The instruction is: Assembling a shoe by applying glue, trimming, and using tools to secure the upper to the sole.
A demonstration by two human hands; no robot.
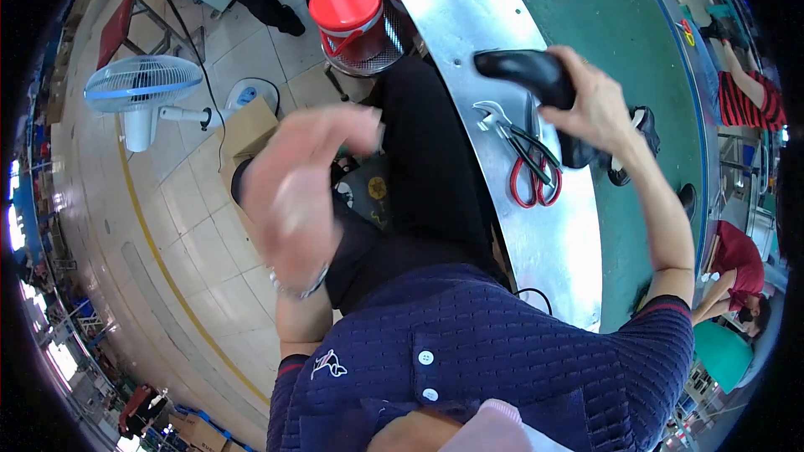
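Observation:
A glossy black shoe (529,74) is in my right hand (599,105), fingers wrapped round one end of it, above the metal bench (469,8). Just below the shoe lie scissors with red handles (524,188) and pincer-like pliers with dark green handles (512,130), crossing each other on the bench. Another black piece (579,153), partly hidden by my right hand, sits beside them. My left hand (301,180) is raised over my lap, smeared by motion; its fingers bend to the right, and I cannot make out whether they hold anything.
Black shoes (643,138) rest on the green surface (620,33) beyond the bench. A red lidded bucket (345,4) stands on a stool ahead. To the left are a standing fan (142,88) and a cardboard box (251,130). Other people (741,264) are at the right.

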